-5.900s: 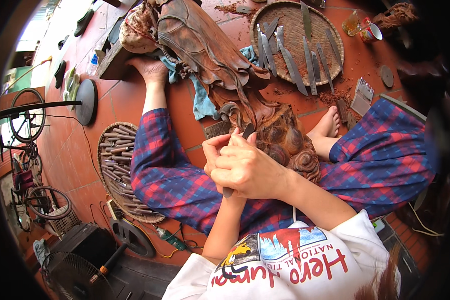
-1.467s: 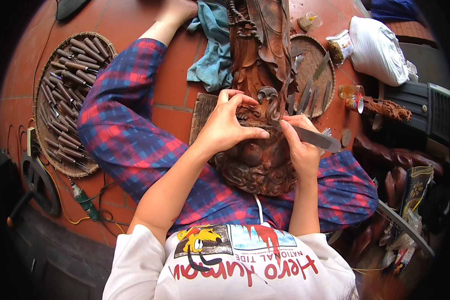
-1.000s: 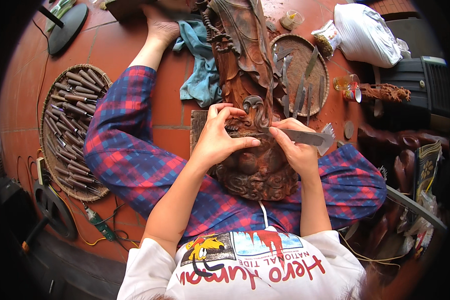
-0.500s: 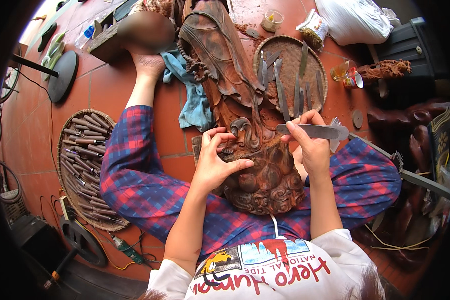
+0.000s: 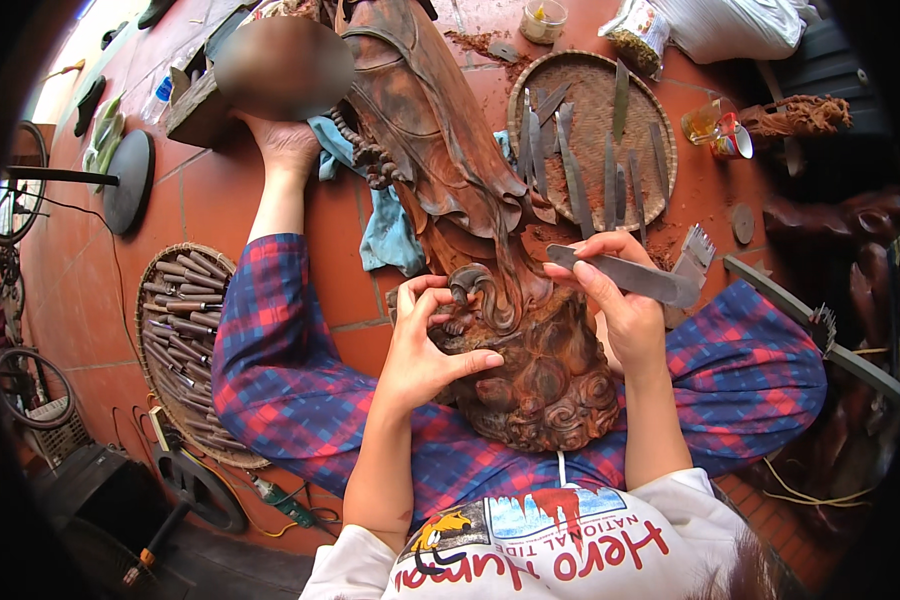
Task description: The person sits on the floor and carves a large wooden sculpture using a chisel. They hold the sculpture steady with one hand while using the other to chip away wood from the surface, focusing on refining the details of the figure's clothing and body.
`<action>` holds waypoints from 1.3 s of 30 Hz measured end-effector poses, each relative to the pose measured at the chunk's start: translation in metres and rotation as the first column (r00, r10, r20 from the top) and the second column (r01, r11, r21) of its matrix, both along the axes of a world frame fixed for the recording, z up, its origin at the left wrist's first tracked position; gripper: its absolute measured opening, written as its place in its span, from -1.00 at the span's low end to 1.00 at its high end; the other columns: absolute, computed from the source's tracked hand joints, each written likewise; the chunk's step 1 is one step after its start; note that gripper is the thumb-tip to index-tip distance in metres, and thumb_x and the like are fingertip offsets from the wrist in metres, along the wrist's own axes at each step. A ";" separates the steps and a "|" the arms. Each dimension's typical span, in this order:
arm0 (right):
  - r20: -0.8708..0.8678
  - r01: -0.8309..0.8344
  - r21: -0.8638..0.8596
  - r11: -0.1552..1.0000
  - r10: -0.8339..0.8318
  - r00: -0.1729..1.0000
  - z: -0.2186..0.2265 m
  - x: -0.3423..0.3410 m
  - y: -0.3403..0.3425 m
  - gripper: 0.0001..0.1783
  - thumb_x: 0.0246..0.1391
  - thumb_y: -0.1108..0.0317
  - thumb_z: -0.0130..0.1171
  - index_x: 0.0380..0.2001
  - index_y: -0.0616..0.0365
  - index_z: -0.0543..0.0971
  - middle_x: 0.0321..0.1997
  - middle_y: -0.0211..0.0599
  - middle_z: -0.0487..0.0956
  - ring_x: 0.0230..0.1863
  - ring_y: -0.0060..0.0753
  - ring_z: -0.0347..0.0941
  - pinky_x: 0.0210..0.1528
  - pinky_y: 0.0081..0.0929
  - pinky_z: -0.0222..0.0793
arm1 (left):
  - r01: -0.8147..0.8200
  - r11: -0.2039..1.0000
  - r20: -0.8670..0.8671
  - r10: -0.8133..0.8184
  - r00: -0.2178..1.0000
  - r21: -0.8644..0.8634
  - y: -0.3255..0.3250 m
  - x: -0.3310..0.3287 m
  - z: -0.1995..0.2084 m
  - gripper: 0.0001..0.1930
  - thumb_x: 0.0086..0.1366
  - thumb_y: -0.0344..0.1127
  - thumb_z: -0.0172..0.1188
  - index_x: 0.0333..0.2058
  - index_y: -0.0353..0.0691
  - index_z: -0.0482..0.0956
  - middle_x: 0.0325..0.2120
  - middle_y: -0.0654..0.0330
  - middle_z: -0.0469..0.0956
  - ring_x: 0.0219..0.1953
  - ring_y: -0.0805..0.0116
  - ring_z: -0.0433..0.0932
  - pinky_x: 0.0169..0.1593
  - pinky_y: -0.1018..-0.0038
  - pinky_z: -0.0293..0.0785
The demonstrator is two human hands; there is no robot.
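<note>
Count: one wooden carving [image 5: 545,370], its curled end between the legs [image 5: 300,360]; two round woven trays [image 5: 655,100]. Left hand [image 5: 418,352] spread over the carving; right hand [image 5: 625,300] pinches one flat grey blade [image 5: 650,281]. Earlier, hands clasped together; now apart. Red tiled floor [image 5: 210,190]; white sack [image 5: 735,30] upper right.

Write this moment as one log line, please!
left hand: spread at wood carving | right hand: holds flat metal blade | ahead: woven tray holding more blades
</note>
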State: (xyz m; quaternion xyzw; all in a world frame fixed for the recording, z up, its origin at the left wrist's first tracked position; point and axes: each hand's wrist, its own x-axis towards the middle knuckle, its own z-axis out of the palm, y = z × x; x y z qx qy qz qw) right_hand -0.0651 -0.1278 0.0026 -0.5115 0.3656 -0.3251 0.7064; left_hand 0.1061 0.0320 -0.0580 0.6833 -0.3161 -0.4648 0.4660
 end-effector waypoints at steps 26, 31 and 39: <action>-0.646 -0.232 -0.329 0.916 -0.039 0.762 0.025 0.048 0.014 -0.77 0.29 0.37 0.18 -0.39 0.33 0.60 -0.53 -0.41 0.59 -0.44 -0.66 0.55 -0.36 -0.63 0.44 | 0.017 1.000 0.039 -0.017 0.999 -0.008 -0.005 0.001 0.011 -0.18 -0.30 -0.08 0.71 -0.07 -0.26 0.46 0.11 -0.03 0.24 0.18 0.03 0.35 0.16 0.17 0.47; -0.690 -0.243 -0.322 0.915 -0.051 0.722 0.022 0.047 0.019 -0.75 0.30 0.36 0.17 -0.41 0.34 0.58 -0.47 -0.35 0.60 -0.42 -0.61 0.56 -0.35 -0.61 0.51 | 0.006 1.000 0.074 -0.004 0.997 -0.030 -0.001 -0.002 0.009 -0.19 -0.30 -0.09 0.71 -0.07 -0.25 0.46 0.12 -0.01 0.25 0.20 0.06 0.33 0.16 0.17 0.46; -0.579 -0.038 -0.251 0.967 -0.119 0.807 0.016 0.049 0.024 -0.75 0.27 0.37 0.17 -0.47 0.32 0.56 -0.60 -0.44 0.54 -0.50 -0.69 0.51 -0.42 -0.60 0.43 | -0.019 0.999 0.073 0.023 0.997 -0.047 0.001 -0.005 0.013 -0.22 -0.25 -0.09 0.70 -0.07 -0.25 0.48 0.13 -0.01 0.27 0.20 0.06 0.35 0.17 0.17 0.45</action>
